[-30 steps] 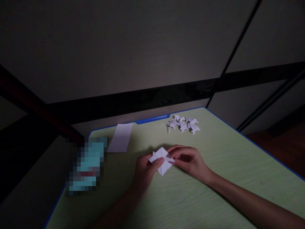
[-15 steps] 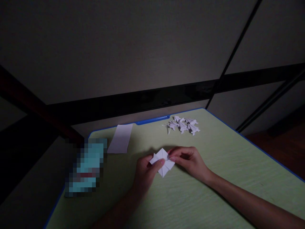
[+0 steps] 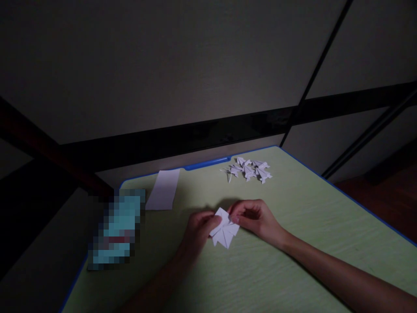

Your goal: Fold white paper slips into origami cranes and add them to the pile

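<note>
A partly folded white paper piece (image 3: pixel 224 230) lies on the pale green table (image 3: pixel 293 261), held between both hands. My left hand (image 3: pixel 198 230) pinches its left side with thumb and fingers closed. On its upper right edge, the fingers of my right hand (image 3: pixel 257 218) are curled and pinched. The room is dim, so the finer folds are hard to read.
A pile of several finished white paper figures (image 3: pixel 250 169) lies at the table's far edge. A flat white sheet (image 3: pixel 163 189) lies at the far left. A blurred teal object (image 3: pixel 119 230) sits at the left edge. The table's blue rim (image 3: pixel 208 163) borders a dark wall.
The paper piece has been turned and folded narrower, now hanging lower between the hands. Both hands drew slightly closer together.
</note>
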Demonstrator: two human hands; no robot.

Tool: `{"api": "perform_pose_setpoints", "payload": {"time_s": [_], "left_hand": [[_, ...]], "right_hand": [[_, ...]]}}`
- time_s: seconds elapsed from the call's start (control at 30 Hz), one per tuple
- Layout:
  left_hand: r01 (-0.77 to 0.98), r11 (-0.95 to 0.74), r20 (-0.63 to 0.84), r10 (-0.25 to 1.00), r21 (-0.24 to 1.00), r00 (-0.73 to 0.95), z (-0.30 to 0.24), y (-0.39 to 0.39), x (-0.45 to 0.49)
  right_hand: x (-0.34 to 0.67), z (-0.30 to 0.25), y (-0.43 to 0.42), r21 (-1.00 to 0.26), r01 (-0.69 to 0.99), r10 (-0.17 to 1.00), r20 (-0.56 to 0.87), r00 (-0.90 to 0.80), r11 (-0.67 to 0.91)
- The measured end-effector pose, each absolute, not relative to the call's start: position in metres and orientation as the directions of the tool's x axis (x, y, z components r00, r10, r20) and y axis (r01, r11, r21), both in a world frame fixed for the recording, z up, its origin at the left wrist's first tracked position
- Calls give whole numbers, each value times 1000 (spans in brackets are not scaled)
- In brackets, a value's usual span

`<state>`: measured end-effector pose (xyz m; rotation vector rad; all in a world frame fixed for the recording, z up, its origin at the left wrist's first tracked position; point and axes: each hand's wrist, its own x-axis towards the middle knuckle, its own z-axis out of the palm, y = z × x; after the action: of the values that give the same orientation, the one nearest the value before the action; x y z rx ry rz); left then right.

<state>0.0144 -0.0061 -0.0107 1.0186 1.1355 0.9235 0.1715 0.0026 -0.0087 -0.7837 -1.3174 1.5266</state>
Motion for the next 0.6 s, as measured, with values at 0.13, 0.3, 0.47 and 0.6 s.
{"api": "perform_pose_setpoints", "payload": {"time_s": [0.13, 0.3, 0.47, 0.6], "left_hand": [[74, 268, -278, 934, 961, 223, -4, -5, 13], [122, 265, -289, 917, 956, 274, -1, -5, 12], [170, 263, -303, 907, 950, 294, -2, -4, 10], [191, 247, -297, 905, 950, 305, 0, -4, 11]], "right_hand": [[173, -9, 2, -966, -259, 924, 109, -367, 10], [172, -11, 3, -963, -268, 921, 102, -375, -2], [172, -11, 3, -958, -285, 917, 93, -389, -24], [171, -10, 3, -958, -283, 919, 68, -388, -49]]}}
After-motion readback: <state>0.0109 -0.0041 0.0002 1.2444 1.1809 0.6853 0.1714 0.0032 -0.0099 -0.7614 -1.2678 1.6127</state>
